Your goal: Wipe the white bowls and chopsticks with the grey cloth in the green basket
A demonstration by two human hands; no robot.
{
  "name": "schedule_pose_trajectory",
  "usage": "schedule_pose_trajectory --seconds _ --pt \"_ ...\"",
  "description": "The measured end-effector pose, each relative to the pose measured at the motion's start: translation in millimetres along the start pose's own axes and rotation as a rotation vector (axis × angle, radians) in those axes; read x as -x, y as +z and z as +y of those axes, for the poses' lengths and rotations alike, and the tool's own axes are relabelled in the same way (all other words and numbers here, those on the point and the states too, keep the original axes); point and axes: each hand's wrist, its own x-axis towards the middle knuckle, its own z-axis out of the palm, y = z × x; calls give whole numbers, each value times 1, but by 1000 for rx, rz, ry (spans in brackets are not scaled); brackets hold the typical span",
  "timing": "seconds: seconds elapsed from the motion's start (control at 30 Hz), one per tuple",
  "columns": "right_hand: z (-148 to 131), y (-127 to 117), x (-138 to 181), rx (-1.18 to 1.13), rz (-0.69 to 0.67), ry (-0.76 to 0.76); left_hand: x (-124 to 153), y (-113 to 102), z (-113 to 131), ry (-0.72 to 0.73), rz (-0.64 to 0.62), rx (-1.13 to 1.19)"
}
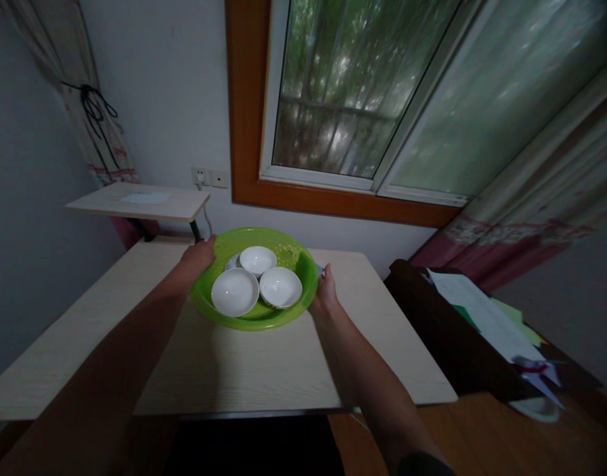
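Note:
A round green basin [256, 318] rests on a pale wooden table [224, 363], toward its far side. Three white bowls lie inside it: one at the front left [235, 291], one at the front right [280, 287], one behind them [258, 259]. My left hand [199, 256] grips the basin's left rim with fingers curled over it. On the opposite side my right hand [324, 291] is closed on the right rim. Both arms reach straight out over the table.
A small raised side table [139, 201] with a white paper stands at the back left, under a wall socket [209, 177]. To the right is a dark desk [447, 330] with papers [482, 311]. A window and curtains fill the wall behind.

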Motion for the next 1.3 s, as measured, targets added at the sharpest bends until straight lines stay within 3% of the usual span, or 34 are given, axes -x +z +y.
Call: schedule_pose_trajectory --seconds 0.3,0.47,0.67,0.97,1.3 --pt "-18 -2 -45 74 22 98 2 -1 0 -11 0 -21" --pt "-13 -3 -34 67 -60 176 0 0 0 -21 -16 -35" --pt "-1 -8 -6 29 -99 156 2 0 -1 16 -10 -41" --pt "6 -6 31 -118 -24 -112 3 0 1 -10 -12 -7" --pt "-17 -6 -16 60 197 -2 4 -1 1 -7 -7 15"
